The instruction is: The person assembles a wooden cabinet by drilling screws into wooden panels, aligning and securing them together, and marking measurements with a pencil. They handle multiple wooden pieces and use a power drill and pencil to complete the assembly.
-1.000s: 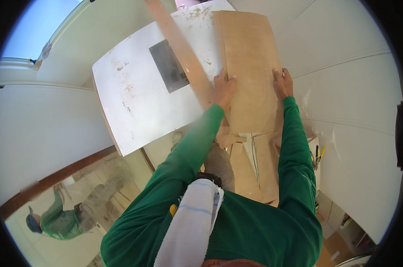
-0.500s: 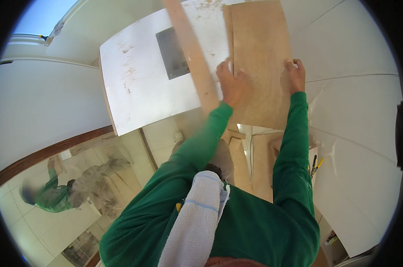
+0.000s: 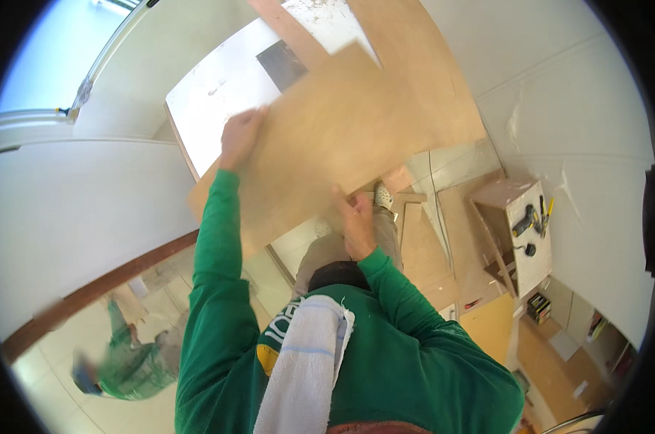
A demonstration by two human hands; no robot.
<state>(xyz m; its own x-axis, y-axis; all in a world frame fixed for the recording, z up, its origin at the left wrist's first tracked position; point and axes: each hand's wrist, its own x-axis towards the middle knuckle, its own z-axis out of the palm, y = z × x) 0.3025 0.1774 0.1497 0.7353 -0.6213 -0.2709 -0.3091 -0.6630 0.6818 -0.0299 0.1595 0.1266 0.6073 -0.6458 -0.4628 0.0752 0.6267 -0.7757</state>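
A thin plywood panel point(image 3: 313, 137), slightly blurred, lies tilted across the space in front of my body. My left hand point(image 3: 242, 137) is closed on its far left edge, while my right hand point(image 3: 356, 223) grips the near edge with the thumb on top. Beneath and beyond it, a second plywood panel point(image 3: 436, 79) rests at the right of the white board point(image 3: 204, 94). A dark grey square sheet point(image 3: 280, 66) and a long wooden strip point(image 3: 291, 29) lie on that board, both partly covered by the held panel.
To the right stands a small wooden box unit point(image 3: 534, 239) with a cordless drill point(image 3: 525, 220) and pliers point(image 3: 547, 215) on it. Wood pieces point(image 3: 421, 246) lie on the floor by my feet. A glossy surface at lower left shows a reflected green-clad person point(image 3: 136, 365).
A plywood panel has come off the stack and swung left and toward me. My left hand moved left to its far edge; my right hand moved left and nearer to its near edge.
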